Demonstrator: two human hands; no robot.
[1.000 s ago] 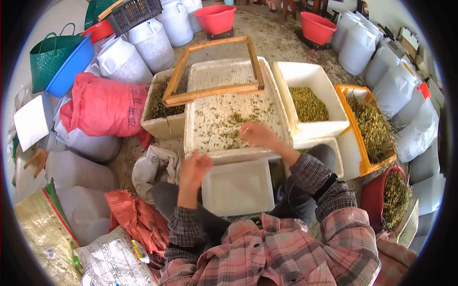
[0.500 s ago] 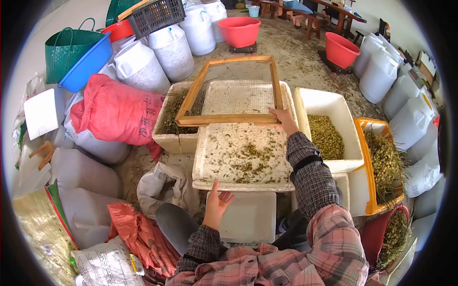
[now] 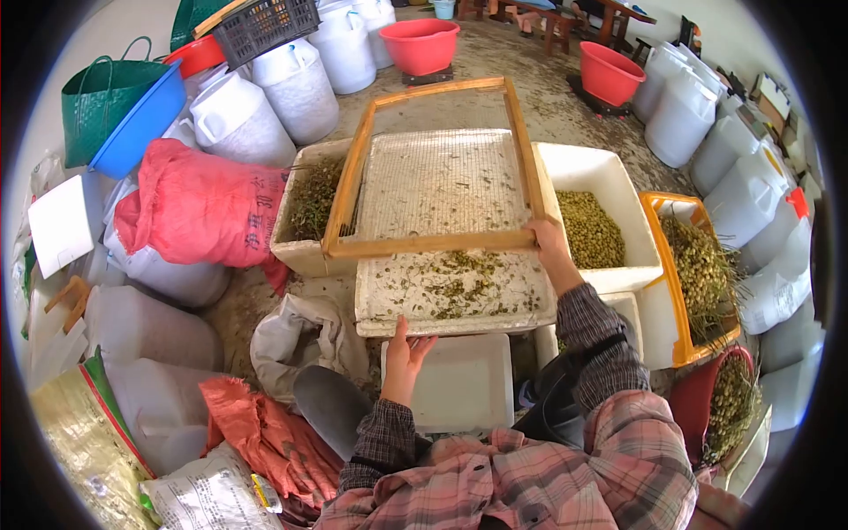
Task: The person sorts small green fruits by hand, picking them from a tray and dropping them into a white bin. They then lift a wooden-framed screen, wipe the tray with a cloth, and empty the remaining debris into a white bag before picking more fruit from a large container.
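Note:
My right hand [image 3: 549, 246] grips the near right corner of a wooden-framed mesh screen [image 3: 433, 244], which is tilted over a white foam board [image 3: 380, 291]. Small green buds [image 3: 464, 284] lie scattered on the board in front of the frame. At the board's near left edge is my left hand [image 3: 405, 358], its fingers spread and holding nothing. A white foam box of green buds [image 3: 594, 231] stands to the right, and a foam box with stemmed plants [image 3: 314, 199] to the left.
An orange crate [image 3: 680, 353] of stemmed buds is on the right. Pink sack [image 3: 208, 208], white jugs [image 3: 243, 119] and a blue basin [image 3: 150, 124] line the left. Two red tubs [image 3: 420, 49] stand behind. A white tray [image 3: 455, 384] lies between the knees. Part of another person shows at the back.
The screen has come nearer and lower over the board with my right hand, covering more of it. The whole view has shifted slightly. My left hand remains by the board's near edge.

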